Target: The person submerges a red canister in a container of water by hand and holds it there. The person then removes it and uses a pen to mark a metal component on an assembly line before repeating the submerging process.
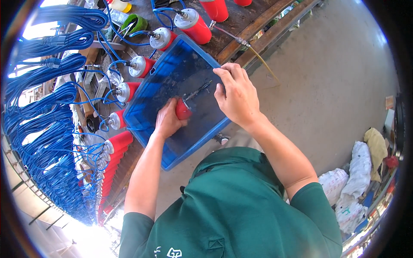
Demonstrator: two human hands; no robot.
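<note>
A deep blue plastic crate (189,161) sits tilted in front of me. My left hand (169,117) reaches into it, fingers wrapped round a small red cylinder (183,110). From that cylinder's far end a dark metal, shaft-like part (198,91) points up and right; its exact kind is unclear. My right hand (238,92) is over the crate's right rim, thumb and forefinger apart and the other fingers loosely bent, with no object seen in it. Whether its fingertips touch the rim is hard to tell.
Red cylinders with silver ends (193,26) line the dark workbench (172,9), blue cables attached. Thick bundles of blue cable (51,77) fill the left side. A thin hose (262,64) juts past the bench's edge. White sacks (355,172) lie at right on the grey floor (327,94).
</note>
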